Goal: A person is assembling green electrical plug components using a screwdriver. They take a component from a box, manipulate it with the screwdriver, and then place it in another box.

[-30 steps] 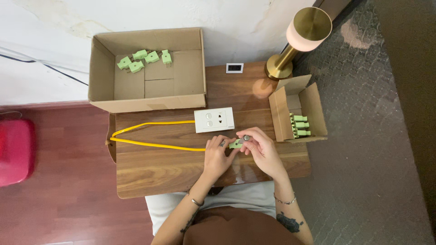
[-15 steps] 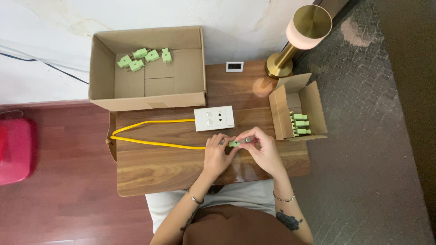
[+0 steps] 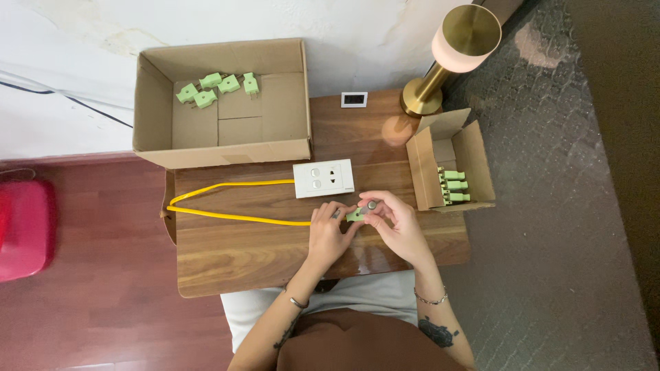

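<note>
I sit in a home room: small wooden table [image 3: 227, 261], brass lamp [image 3: 450, 51], wood floor [image 3: 89, 316], carpet [image 3: 570, 240].

Pale green plug [image 3: 355, 215], held between both hands. Yellow cable [image 3: 227, 216] across dark brown wood-grain tabletop [image 3: 240, 257]. White socket plate [image 3: 323, 178]. Plain tan cardboard boxes: large [image 3: 223, 148] with green plugs [image 3: 213, 88], small [image 3: 430, 172] likewise. Brass-gold lamp [image 3: 447, 51], pinkish shade. Red object [image 3: 24, 227] by left edge.
</note>
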